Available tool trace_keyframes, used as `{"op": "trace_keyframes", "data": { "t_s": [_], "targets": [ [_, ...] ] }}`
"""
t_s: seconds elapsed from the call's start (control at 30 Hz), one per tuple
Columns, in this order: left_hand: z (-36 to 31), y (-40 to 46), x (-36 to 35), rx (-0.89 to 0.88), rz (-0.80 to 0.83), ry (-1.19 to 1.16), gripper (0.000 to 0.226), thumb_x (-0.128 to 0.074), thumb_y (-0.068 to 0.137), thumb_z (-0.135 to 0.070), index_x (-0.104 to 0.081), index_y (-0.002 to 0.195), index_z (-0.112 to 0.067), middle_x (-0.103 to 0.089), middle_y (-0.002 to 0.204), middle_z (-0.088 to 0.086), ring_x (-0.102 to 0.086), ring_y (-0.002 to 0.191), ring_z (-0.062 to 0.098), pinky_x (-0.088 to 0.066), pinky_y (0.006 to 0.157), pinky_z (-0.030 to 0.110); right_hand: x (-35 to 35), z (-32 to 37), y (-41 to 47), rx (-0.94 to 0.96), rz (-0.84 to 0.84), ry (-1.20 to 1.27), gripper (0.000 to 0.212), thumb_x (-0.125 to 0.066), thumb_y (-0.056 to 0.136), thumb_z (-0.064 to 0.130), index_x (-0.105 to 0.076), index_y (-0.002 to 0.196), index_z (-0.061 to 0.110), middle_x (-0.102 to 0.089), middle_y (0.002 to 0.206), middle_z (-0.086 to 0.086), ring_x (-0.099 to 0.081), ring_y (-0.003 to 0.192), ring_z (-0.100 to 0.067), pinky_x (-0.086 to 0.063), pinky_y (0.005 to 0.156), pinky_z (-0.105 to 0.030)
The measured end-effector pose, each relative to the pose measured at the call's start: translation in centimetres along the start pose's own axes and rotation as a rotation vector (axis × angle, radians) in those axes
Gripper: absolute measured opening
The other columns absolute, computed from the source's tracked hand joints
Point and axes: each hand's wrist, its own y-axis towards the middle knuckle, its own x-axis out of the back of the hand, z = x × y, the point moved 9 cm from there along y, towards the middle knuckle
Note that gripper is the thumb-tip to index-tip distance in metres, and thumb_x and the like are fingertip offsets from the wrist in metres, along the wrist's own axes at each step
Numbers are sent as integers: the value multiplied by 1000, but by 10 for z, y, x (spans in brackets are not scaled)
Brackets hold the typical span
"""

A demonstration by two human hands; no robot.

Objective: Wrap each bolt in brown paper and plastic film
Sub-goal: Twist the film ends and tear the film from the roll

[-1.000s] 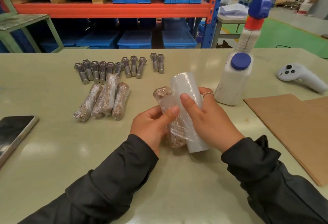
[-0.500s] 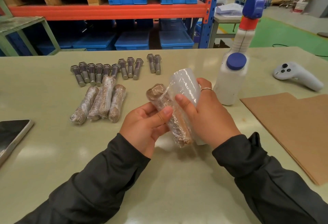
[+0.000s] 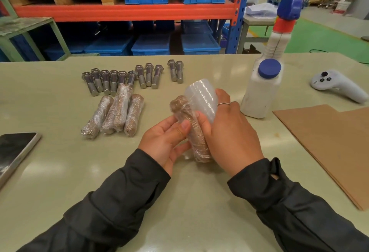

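My left hand (image 3: 163, 142) holds a bolt wrapped in brown paper (image 3: 191, 130), thumb pressed on its side; clear film covers it. My right hand (image 3: 227, 132) grips the roll of plastic film (image 3: 201, 98) right beside the bolt, its lower end hidden behind my fingers. Several bare steel bolts (image 3: 127, 78) lie in a row at the back of the table. In front of them lie several finished wrapped bolts (image 3: 117, 114), side by side.
Brown paper sheets (image 3: 329, 144) lie at the right. A white bottle with a blue cap (image 3: 263, 90) stands just right of my hands. A white controller (image 3: 337, 86) lies far right, a phone (image 3: 14, 152) at the left edge. Racks with blue crates stand behind the table.
The wrapped bolt has come out from behind the film roll to its left and front. Both hands shifted slightly, with the roll tilting away behind the bolt.
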Motion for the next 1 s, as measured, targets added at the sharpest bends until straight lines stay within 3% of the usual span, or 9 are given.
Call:
{"op": "trace_keyframes", "data": {
  "t_s": [0.2, 0.33, 0.43, 0.5, 0.6, 0.67, 0.77, 0.87, 1.0],
  "targets": [
    [11, -2, -5, 28, 14, 30, 29, -53, 84, -15, -63, 111, -11, -69, 96, 1, -66, 85, 9, -57, 64, 32, 3, -5, -2, -49, -18, 70, 72, -33, 91, 56, -5, 148, 22, -40, 122, -7, -49, 108, -26, -46, 83, -40],
    [8, -5, -15, -12, 68, 128, 46, -69, 64, -30, -65, 109, -21, -66, 103, 6, -67, 85, 12, -56, 67, 32, 2, -13, -1, -100, -4, 153, 81, -39, 91, 56, 4, 149, 19, -37, 130, -8, -48, 115, -28, -43, 87, -36],
    [4, -4, -15, -88, 27, 283, 48, -83, 55, -26, -65, 99, -33, -60, 90, 7, -65, 81, 18, -55, 81, 41, 0, -20, 1, -150, 22, 213, 85, -45, 88, 56, -1, 150, 16, -34, 135, -8, -46, 119, -29, -40, 91, -35],
    [3, -3, -13, -109, 2, 280, 48, -80, 46, -30, -67, 91, -37, -62, 86, 7, -65, 80, 20, -55, 80, 40, -3, -24, 3, -182, 56, 235, 82, -48, 86, 58, -13, 148, 16, -37, 132, -8, -48, 116, -29, -40, 87, -33],
    [1, -1, -13, -128, -3, 256, 44, -73, 50, -27, -67, 93, -34, -65, 85, 7, -66, 75, 18, -57, 73, 37, -8, -29, 8, -190, 120, 322, 63, -50, 81, 58, -43, 128, 18, -50, 113, -6, -55, 95, -23, -39, 71, -28],
    [2, 0, -12, -134, -12, 277, 41, -72, 56, -25, -67, 96, -31, -66, 87, 8, -67, 77, 19, -56, 76, 39, -10, -33, 10, -199, 157, 415, 50, -50, 78, 53, -49, 118, 23, -56, 106, -5, -57, 87, -20, -40, 64, -28],
    [6, 2, -6, -87, -40, 229, 31, -67, 71, -14, -66, 101, -21, -67, 88, 9, -66, 81, 25, -55, 80, 44, -13, -37, 9, -208, 191, 499, 47, -51, 81, 47, -41, 124, 29, -58, 99, 4, -59, 85, -14, -45, 66, -27],
    [12, 4, 1, -38, -89, 144, 26, -61, 81, -4, -62, 107, -7, -70, 79, 7, -68, 70, 21, -58, 67, 37, -16, -33, 7, -162, 183, 488, 40, -53, 85, 46, -30, 114, 33, -52, 86, 15, -57, 77, -8, -45, 62, -23],
    [13, 3, 3, -22, -121, 117, 44, -72, 59, -17, -61, 100, -6, -71, 73, 4, -69, 65, 18, -58, 58, 32, -22, -30, 4, -169, 170, 542, 40, -51, 85, 49, -23, 109, 34, -57, 96, 4, -61, 81, -18, -49, 69, -33]
  ]
}}
